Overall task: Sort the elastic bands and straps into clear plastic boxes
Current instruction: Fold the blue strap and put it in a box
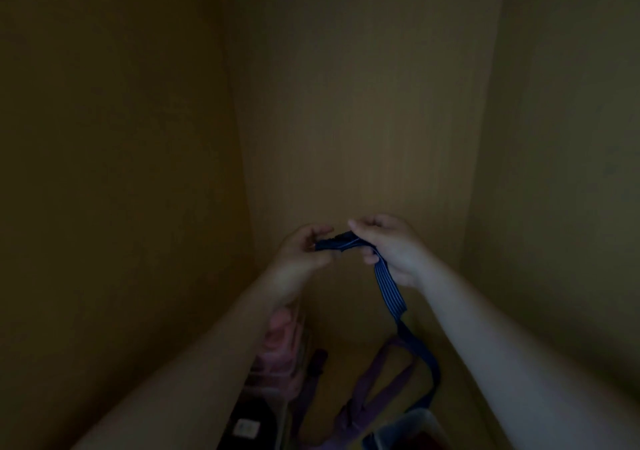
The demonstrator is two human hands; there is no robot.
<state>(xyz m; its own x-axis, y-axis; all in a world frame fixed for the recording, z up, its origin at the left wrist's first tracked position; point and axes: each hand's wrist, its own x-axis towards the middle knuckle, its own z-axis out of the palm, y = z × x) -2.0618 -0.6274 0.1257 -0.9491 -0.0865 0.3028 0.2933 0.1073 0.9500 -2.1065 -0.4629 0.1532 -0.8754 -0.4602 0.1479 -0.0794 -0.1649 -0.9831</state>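
Navy with pale stripes: held the strap (389,288) raised between both hands, in front of the wooden back wall (363,103). Pinched its bunched upper end with the left hand (303,252), fingers (320,262) curled under and thumb on top. Gripped the next stretch in the right hand (393,247), fingers curled round it. Let the rest hang from the right palm down towards a clear plastic box (414,420), just beside a purple strap (384,380).

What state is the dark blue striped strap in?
Partly loose: left hand and right hand bunch one end of the dark blue striped strap; the rest hangs.
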